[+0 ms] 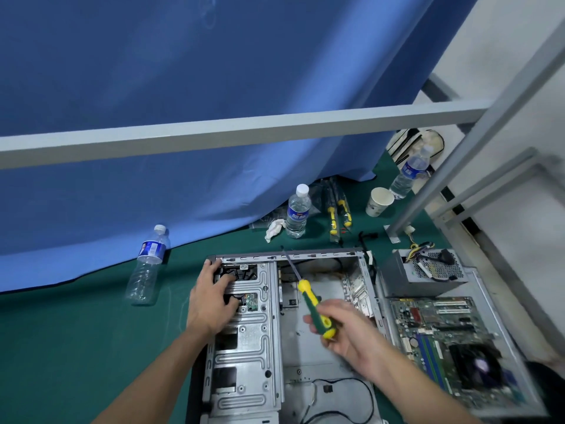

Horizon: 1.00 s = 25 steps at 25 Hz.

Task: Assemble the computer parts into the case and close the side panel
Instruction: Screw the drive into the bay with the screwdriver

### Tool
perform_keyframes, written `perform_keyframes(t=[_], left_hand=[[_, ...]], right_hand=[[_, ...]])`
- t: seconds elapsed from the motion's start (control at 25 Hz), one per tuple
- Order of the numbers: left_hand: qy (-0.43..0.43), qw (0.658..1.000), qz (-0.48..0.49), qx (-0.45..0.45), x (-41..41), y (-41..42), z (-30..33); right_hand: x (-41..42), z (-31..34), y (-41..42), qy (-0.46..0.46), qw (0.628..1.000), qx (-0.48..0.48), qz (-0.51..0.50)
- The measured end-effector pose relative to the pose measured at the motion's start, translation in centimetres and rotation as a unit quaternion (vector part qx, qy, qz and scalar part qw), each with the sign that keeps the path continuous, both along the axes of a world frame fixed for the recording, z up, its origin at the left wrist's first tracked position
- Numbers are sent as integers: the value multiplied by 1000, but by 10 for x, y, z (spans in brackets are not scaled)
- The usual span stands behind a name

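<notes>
Your right hand (351, 335) grips the screwdriver (312, 304); left fingers rest flat on the case (244, 347). At three o'clock, lift the fragile motherboard (443, 335) by its edges.

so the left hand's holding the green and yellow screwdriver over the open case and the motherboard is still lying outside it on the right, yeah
Not quite: the head view shows the right hand gripping the screwdriver; the left hand rests on the case. The motherboard does lie outside, on the right.

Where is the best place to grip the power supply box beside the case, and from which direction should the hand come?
Grip the power supply across its plain grey side walls, coming from above. Its top is a perforated grille with cables lying over it, so the flat sides probably give the firmer hold.
</notes>
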<state>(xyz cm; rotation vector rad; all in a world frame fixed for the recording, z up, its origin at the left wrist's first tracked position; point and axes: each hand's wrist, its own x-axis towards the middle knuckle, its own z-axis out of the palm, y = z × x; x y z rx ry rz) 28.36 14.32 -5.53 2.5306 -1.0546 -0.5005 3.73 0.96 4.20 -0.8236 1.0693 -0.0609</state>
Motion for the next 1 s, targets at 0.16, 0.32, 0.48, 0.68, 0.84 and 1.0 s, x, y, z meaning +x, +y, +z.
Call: perform_keyframes(t=[0.16,0.32,0.48,0.68,0.84,1.0], left_hand=[[68,992,9,-110,-55,6,36],[464,870,57,-154,-107,24,48],[274,951,123,-65,-99,36,35],[70,990,46,112,-93,41,38],[48,989,36,137,-91,40,40],[-51,989,22,139,-95,43,47]], right_hand=[[-1,-12,36,5,999,-22,48],[13,-20,70,39,980,-138,134],[-4,-25,76,88,909,-313,261],[-58,-43,50,246,738,-567,271],[-89,-69,42,316,677,-578,328],[-105,-85,46,320,644,-589,369]])
